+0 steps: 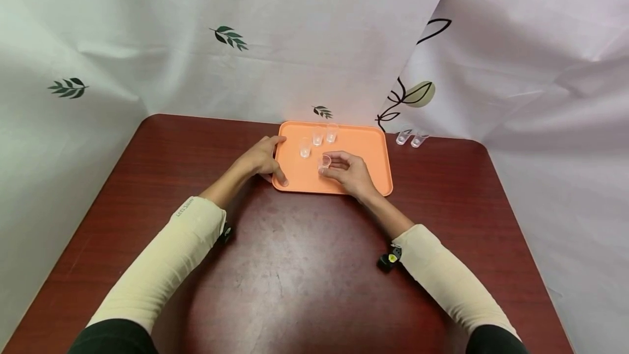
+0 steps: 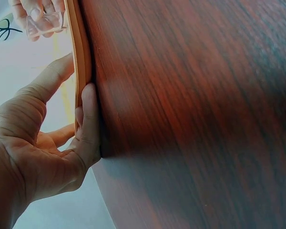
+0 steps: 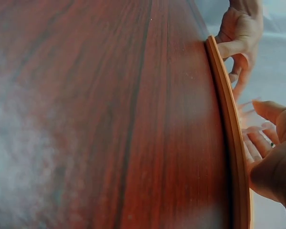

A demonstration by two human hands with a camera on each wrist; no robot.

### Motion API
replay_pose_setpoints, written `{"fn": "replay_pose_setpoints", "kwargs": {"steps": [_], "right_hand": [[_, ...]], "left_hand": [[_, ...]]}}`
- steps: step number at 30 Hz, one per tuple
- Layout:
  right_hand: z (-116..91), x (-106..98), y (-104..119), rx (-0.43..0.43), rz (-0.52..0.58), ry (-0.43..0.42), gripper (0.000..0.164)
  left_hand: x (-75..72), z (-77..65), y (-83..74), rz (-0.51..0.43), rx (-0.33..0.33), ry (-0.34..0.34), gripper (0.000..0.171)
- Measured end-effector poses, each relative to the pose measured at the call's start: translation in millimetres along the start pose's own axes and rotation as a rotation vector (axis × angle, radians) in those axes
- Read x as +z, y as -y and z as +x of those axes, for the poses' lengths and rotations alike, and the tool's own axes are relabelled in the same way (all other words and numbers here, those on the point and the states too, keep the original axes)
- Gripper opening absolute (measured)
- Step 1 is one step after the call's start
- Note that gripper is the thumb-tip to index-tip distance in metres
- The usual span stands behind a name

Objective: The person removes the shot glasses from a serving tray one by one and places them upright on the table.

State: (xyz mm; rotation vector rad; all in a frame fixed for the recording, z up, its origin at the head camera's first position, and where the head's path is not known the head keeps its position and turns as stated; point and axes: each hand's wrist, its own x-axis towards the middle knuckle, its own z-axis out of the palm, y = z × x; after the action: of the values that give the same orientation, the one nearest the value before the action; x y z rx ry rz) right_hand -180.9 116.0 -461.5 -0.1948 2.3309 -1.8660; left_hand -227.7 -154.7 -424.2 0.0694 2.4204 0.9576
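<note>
Clear cup, judged light, best side-held, was pinched over tray by right hand; tray was gripped by left hand.

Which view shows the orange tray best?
The head view: most of the tray shows from above, partly hidden by the left hand and right hand. The left and right wrist views show mainly its edge, side-on, and little else.

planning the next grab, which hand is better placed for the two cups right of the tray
Likely the right: the right hand is nearer the two cups, though it should first release its held cup. The left hand holds the opposite edge of the tray.
</note>
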Motion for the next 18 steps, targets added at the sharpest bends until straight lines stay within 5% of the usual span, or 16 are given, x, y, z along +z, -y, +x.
{"fn": "replay_pose_setpoints", "kwargs": {"steps": [18], "right_hand": [[-14,-20,-5,0.005,0.006,-0.054,0.046]], "left_hand": [[0.3,19.0,14.5,0.008,0.012,0.0,0.147]]}}
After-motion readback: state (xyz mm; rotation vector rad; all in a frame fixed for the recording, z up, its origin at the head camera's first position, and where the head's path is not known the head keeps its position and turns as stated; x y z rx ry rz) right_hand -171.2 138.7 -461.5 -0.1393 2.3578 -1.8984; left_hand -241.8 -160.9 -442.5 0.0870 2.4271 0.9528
